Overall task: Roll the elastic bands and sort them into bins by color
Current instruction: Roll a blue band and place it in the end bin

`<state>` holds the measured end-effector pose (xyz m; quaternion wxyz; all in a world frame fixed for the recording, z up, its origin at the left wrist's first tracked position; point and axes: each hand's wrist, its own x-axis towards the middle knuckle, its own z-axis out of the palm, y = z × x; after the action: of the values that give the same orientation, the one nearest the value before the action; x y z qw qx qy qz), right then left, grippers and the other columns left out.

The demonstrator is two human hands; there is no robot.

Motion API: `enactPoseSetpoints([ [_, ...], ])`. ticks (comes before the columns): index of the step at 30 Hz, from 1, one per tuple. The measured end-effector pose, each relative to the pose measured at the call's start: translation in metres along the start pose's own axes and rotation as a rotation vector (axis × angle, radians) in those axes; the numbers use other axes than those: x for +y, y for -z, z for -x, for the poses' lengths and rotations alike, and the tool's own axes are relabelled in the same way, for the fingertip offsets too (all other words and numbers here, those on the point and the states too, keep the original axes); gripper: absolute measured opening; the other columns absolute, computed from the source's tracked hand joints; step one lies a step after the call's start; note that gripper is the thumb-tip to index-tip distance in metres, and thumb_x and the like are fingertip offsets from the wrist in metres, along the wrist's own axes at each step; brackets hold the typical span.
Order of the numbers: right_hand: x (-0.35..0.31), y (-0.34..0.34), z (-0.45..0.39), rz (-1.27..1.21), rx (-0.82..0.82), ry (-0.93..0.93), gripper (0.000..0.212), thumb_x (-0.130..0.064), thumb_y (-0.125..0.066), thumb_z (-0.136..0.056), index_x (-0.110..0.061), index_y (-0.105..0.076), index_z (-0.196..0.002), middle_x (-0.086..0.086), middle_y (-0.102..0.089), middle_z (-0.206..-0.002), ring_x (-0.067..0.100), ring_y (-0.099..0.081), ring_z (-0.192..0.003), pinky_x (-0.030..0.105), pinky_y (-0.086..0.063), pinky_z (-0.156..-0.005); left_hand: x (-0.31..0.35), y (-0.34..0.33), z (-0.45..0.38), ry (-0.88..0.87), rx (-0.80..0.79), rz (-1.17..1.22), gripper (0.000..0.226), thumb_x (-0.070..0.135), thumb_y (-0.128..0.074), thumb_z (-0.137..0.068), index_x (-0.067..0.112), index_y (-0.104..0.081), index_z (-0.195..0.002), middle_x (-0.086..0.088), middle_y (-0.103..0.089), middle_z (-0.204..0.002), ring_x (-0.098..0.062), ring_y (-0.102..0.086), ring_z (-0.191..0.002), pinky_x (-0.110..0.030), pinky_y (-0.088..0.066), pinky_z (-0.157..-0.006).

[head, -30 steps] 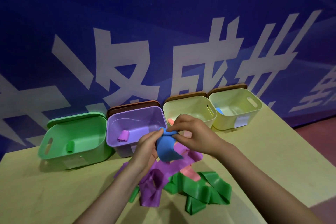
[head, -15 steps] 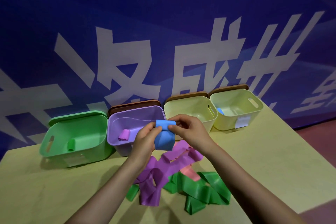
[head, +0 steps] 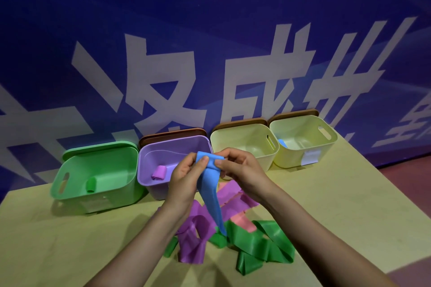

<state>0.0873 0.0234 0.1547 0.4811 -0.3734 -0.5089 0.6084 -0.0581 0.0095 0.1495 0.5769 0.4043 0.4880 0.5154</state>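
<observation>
Left hand (head: 184, 177) and right hand (head: 240, 168) pinch blue band (head: 211, 191) between them.

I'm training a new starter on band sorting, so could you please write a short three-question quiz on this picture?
1. True or false: both hands hold the blue band.
2. Which bin already holds a rolled blue band? A) green bin B) purple bin C) far-right bin
3. Fill in: the rolled band in the green bin is ____.

Key: 1. True: the left hand and right hand pinch its top end, and the rest hangs down to the pile. 2. C. 3. Green.
</observation>
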Motion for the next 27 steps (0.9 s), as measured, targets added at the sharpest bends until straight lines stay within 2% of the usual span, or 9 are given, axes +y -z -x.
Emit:
enactPoseSetpoints([
  [4,0.010,-0.004,0.000,0.050,0.095,0.014,0.013,-0.012,-0.065,-0.073,-0.007,-0.068,-0.085,-0.001,-0.057,-0.061,0.008,-0.051,-0.055,0.018,-0.042,-0.058,-0.005,0.004,0.000,0.022,0.031,-0.025,0.021,0.029,-0.062,-0.090,0.011,-0.069,-0.099,-0.013,-0.071,-0.094,-0.027,-0.065,-0.088,-0.041,-0.049,-0.075],
  [7,0.014,-0.007,0.001,0.099,0.136,0.032,0.009,-0.006,-0.068,-0.077,-0.010,-0.069,-0.085,-0.003,-0.057,-0.063,0.005,-0.050,-0.057,0.018,-0.042,-0.060,-0.004,0.010,-0.001,0.112,-0.030,-0.052,0.053,0.056,-0.067,-0.073,0.015,-0.070,-0.105,-0.012,-0.072,-0.104,-0.032,-0.066,-0.101,-0.050,-0.048,-0.091],
  [8,0.014,-0.009,0.001,0.122,0.146,0.035,0.011,-0.001,-0.068,-0.080,-0.010,-0.069,-0.086,-0.003,-0.057,-0.064,0.004,-0.051,-0.058,0.018,-0.042,-0.060,-0.004,0.012,-0.001,0.154,-0.050,-0.052,0.055,0.059,-0.068,-0.071,0.016,-0.071,-0.106,-0.012,-0.072,-0.104,-0.033,-0.066,-0.100,-0.049,-0.048,-0.092],
  [11,0.015,-0.012,-0.002,0.221,0.192,0.078,0.016,0.004,-0.065,-0.083,-0.010,-0.071,-0.089,-0.002,-0.061,-0.070,0.006,-0.054,-0.065,0.019,-0.044,-0.064,-0.006,0.017,0.001,0.212,-0.037,-0.027,0.037,0.044,-0.061,-0.086,0.012,-0.070,-0.102,-0.015,-0.072,-0.089,-0.031,-0.066,-0.081,-0.043,-0.049,-0.080],
  [15,0.020,-0.008,0.000,0.632,0.193,0.361,0.017,-0.010,-0.067,-0.080,-0.014,-0.073,-0.096,-0.002,-0.061,-0.080,0.004,-0.054,-0.069,0.019,-0.045,-0.068,-0.009,0.014,0.003,0.207,0.027,-0.004,0.022,0.027,-0.055,-0.094,0.011,-0.069,-0.101,-0.016,-0.069,-0.093,-0.029,-0.061,-0.083,-0.047,-0.046,-0.083],
  [17,0.020,-0.006,0.001,0.779,0.146,0.488,0.021,-0.014,-0.065,-0.082,-0.011,-0.073,-0.101,0.000,-0.059,-0.080,0.007,-0.055,-0.070,0.022,-0.046,-0.067,-0.007,0.014,0.002,0.212,0.055,0.019,0.024,0.029,-0.054,-0.094,0.012,-0.069,-0.101,-0.018,-0.068,-0.099,-0.030,-0.061,-0.087,-0.047,-0.045,-0.085],
  [21,0.019,-0.005,0.000,0.969,0.070,0.670,0.024,-0.019,-0.059,-0.084,-0.011,-0.074,-0.101,0.006,-0.061,-0.080,0.021,-0.058,-0.075,0.031,-0.046,-0.068,-0.002,0.013,0.000,0.271,0.022,0.099,0.054,0.050,-0.059,-0.086,0.003,-0.065,-0.113,-0.022,-0.066,-0.114,-0.036,-0.063,-0.106,-0.055,-0.046,-0.098],
  [24,0.022,-0.003,0.001,0.972,0.025,0.644,0.025,-0.012,-0.063,-0.082,-0.011,-0.074,-0.105,0.006,-0.061,-0.085,0.022,-0.058,-0.080,0.033,-0.048,-0.071,-0.007,0.013,-0.002,0.275,0.064,0.094,0.047,0.046,-0.057,-0.089,0.005,-0.067,-0.109,-0.024,-0.066,-0.112,-0.038,-0.062,-0.109,-0.056,-0.044,-0.101],
  [27,0.020,0.001,0.004,0.902,-0.036,0.523,0.031,-0.019,-0.055,-0.085,-0.013,-0.073,-0.110,0.003,-0.061,-0.095,0.018,-0.058,-0.091,0.032,-0.048,-0.081,-0.012,0.014,-0.003,0.263,0.050,0.104,0.054,0.052,-0.065,-0.079,0.008,-0.068,-0.110,-0.023,-0.068,-0.109,-0.039,-0.062,-0.109,-0.055,-0.043,-0.102],
])
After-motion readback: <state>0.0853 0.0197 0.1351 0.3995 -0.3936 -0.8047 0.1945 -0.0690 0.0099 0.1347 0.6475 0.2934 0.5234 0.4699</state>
